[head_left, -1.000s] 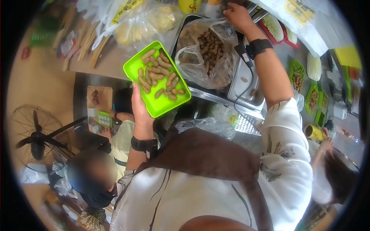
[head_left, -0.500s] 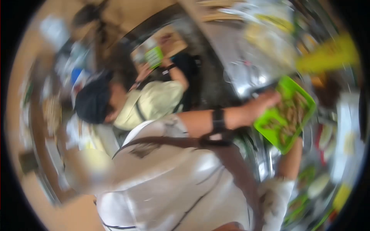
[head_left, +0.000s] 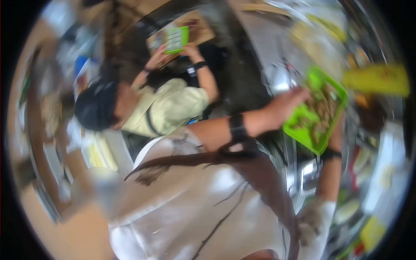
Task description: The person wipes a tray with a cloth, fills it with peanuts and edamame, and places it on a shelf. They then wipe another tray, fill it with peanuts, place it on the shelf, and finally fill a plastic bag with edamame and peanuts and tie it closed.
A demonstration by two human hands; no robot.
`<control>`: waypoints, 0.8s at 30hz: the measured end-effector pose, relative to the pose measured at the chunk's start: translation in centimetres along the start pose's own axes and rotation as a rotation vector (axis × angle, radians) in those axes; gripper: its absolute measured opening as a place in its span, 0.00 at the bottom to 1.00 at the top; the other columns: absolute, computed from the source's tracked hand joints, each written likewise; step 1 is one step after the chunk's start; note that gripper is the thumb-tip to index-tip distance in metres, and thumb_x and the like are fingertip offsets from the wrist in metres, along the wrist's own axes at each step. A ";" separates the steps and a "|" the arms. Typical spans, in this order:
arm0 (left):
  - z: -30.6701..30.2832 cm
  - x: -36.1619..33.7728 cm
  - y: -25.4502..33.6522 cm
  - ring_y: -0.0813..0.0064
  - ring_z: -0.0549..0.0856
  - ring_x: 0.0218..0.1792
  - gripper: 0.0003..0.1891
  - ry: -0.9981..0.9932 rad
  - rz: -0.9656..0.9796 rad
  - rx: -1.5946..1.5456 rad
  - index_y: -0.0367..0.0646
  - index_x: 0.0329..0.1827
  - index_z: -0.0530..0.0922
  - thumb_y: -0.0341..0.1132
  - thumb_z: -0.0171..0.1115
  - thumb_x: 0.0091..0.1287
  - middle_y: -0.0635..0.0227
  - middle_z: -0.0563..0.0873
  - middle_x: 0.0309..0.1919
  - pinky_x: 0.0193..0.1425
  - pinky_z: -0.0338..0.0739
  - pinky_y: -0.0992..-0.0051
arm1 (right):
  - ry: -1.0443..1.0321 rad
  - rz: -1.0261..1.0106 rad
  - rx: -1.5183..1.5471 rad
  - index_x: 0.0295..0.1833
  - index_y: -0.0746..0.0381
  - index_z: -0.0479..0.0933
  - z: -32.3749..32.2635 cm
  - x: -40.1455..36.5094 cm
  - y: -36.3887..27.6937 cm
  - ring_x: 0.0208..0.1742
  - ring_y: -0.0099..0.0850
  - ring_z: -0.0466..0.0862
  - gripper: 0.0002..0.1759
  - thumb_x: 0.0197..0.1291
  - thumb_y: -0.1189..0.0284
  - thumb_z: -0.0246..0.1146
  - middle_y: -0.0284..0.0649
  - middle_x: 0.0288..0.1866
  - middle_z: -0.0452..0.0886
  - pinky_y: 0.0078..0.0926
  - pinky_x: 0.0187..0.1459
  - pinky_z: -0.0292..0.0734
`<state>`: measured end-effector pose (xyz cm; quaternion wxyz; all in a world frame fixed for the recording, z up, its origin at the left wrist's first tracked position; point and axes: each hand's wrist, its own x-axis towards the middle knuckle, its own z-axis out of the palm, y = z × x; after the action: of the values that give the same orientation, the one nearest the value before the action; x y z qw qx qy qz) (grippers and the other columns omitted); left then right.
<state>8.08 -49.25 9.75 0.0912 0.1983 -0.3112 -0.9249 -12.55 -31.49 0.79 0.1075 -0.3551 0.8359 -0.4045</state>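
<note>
A bright green rectangular tray is tilted in front of me at the right, with small brown pieces of food in it; blur hides what kind they are. My left hand is closed on the tray's near left edge, fingers reaching over the rim. At the opposite side, my right hand holds the tray from beside and below; its fingers are mostly hidden behind it. Both wrists wear dark bands.
On the left, a co-worker in a dark cap holds another green tray of pale pieces over a cutting board. A metal counter with plastic bags runs along the top right. A yellow object lies beyond my tray.
My tray sits slightly higher and further left in view, still in both hands. The co-worker's green tray also appears higher and more upright. The whole view has shifted a little.
</note>
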 end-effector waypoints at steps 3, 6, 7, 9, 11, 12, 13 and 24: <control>0.4 -0.2 1.5 0.79 0.80 0.41 0.15 0.007 0.060 0.053 0.44 0.47 0.73 0.46 0.49 0.73 0.70 0.79 0.39 0.43 0.78 0.77 | 0.132 -0.019 0.004 0.59 0.61 0.71 1.2 1.0 1.7 0.59 0.47 0.73 0.27 0.52 0.65 0.61 0.50 0.57 0.74 0.40 0.56 0.69; 0.0 0.7 2.0 0.80 0.79 0.42 0.15 0.038 0.031 0.075 0.43 0.47 0.73 0.46 0.49 0.73 0.69 0.79 0.40 0.44 0.77 0.78 | 0.028 -0.076 -0.573 0.58 0.55 0.71 0.8 1.9 -1.0 0.54 0.50 0.73 0.29 0.47 0.63 0.65 0.50 0.53 0.72 0.40 0.55 0.71; -0.3 1.2 1.9 0.81 0.79 0.42 0.15 0.026 0.028 0.084 0.42 0.47 0.73 0.45 0.49 0.73 0.69 0.79 0.41 0.45 0.76 0.78 | 0.052 -0.046 -0.598 0.58 0.55 0.71 0.5 2.0 -1.5 0.54 0.50 0.73 0.29 0.47 0.63 0.65 0.50 0.53 0.72 0.40 0.55 0.71; 0.5 1.3 1.6 0.80 0.79 0.42 0.15 0.006 0.060 0.114 0.41 0.48 0.73 0.45 0.49 0.73 0.69 0.79 0.41 0.46 0.75 0.78 | 0.108 -0.068 -0.525 0.58 0.53 0.70 0.3 1.4 -1.7 0.50 0.49 0.75 0.31 0.44 0.64 0.67 0.50 0.47 0.73 0.39 0.52 0.72; 0.7 0.9 1.7 0.80 0.79 0.43 0.16 0.023 0.087 0.143 0.40 0.48 0.73 0.45 0.49 0.73 0.69 0.79 0.41 0.48 0.75 0.78 | 0.100 -0.005 -0.463 0.55 0.54 0.72 -0.4 1.4 -1.1 0.49 0.49 0.75 0.29 0.44 0.64 0.67 0.49 0.46 0.74 0.38 0.50 0.73; 1.0 0.9 1.8 0.80 0.79 0.43 0.17 0.023 0.093 0.147 0.39 0.48 0.72 0.45 0.48 0.73 0.68 0.79 0.42 0.49 0.74 0.78 | 0.092 0.035 -0.395 0.53 0.54 0.74 -0.9 1.3 -1.3 0.47 0.49 0.76 0.27 0.43 0.64 0.68 0.49 0.45 0.76 0.36 0.48 0.74; 1.2 0.9 1.9 0.80 0.79 0.43 0.17 0.022 0.103 0.146 0.38 0.49 0.72 0.45 0.48 0.74 0.68 0.79 0.42 0.50 0.74 0.78 | 0.104 0.041 -0.396 0.53 0.54 0.74 -1.3 1.2 -1.6 0.47 0.49 0.76 0.27 0.43 0.64 0.68 0.49 0.45 0.76 0.36 0.48 0.74; 3.8 1.4 -1.0 0.79 0.79 0.43 0.16 -0.128 0.017 0.110 0.39 0.49 0.72 0.44 0.48 0.74 0.67 0.78 0.42 0.50 0.74 0.77 | 0.475 0.379 0.372 0.38 0.62 0.78 -10.8 -4.2 -9.8 0.28 0.19 0.76 0.11 0.47 0.72 0.67 0.32 0.29 0.80 0.19 0.31 0.72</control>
<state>5.16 -46.83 11.47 0.0682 0.1408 -0.3685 -0.9164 -9.52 -26.28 14.71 0.0460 -0.0643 0.8007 -0.5938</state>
